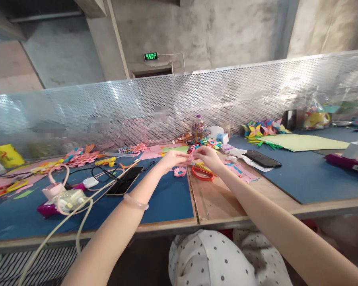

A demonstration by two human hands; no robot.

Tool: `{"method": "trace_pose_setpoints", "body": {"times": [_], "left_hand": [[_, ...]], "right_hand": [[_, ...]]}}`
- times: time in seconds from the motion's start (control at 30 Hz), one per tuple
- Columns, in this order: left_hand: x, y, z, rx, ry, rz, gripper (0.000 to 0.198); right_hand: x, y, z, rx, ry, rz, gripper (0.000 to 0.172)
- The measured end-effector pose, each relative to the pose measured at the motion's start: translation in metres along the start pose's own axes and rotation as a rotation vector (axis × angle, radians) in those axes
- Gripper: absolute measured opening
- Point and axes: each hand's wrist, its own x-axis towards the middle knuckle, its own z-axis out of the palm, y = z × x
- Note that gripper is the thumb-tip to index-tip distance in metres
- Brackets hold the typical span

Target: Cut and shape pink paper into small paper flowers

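Note:
Over the middle of the table my left hand [172, 159] and my right hand [208, 158] meet at a small piece of pink paper [191, 156]. The fingers of both hands pinch it from either side; its exact shape is partly hidden by them. Just below my left hand lies a pink paper flower [179, 171] with a blue-toned centre. Orange-handled scissors [202, 173] rest under my right hand, their blades hidden. Pink and blue paper scraps [241, 171] are spread to the right of my right wrist.
A dark phone [125, 180] and a purple power strip [47, 208] with looping cables lie at left. Another phone [263, 158] lies at right, near light green paper sheets [306, 142]. A drink bottle [198, 129] stands before the perforated metal divider [226, 95]. Folded paper flowers [264, 130] are piled at back right.

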Motion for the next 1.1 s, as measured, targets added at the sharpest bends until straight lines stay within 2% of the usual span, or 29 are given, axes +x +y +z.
{"method": "trace_pose_setpoints", "body": {"times": [0.3, 0.53, 0.73, 1.1], "left_hand": [[-0.001, 0.0, 0.001, 0.005, -0.009, -0.063, 0.033], [-0.001, 0.0, 0.003, 0.001, -0.002, -0.082, 0.03], [-0.001, 0.001, 0.006, 0.011, -0.008, -0.082, 0.036], [-0.001, 0.002, 0.009, -0.002, 0.057, -0.056, 0.041]], "right_hand": [[0.001, 0.004, 0.001, 0.082, -0.027, 0.034, 0.015], [0.001, 0.006, 0.001, 0.047, -0.038, 0.006, 0.016], [0.001, 0.003, 0.001, 0.045, -0.044, -0.01, 0.014], [-0.001, 0.0, 0.003, 0.095, -0.042, 0.007, 0.015]]}}
